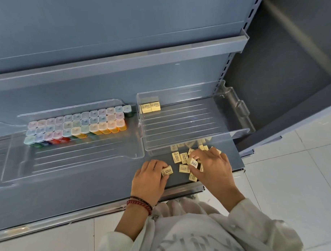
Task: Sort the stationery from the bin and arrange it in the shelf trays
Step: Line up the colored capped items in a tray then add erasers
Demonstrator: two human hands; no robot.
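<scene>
I see my left hand [147,177] curled low on the shelf [88,193], gripping one eraser [167,170]. My right hand [214,166] arches over the loose erasers [183,158], pinching a barcoded eraser [192,162]. At twelve o'clock sits the clear tray [235,111] — two erasers [150,107] in its ten o'clock corner, the rest open floor.

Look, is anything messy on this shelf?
Yes. Loose erasers lie scattered at all angles on the shelf in front of the clear tray, while only two erasers stand neatly inside it.
</scene>
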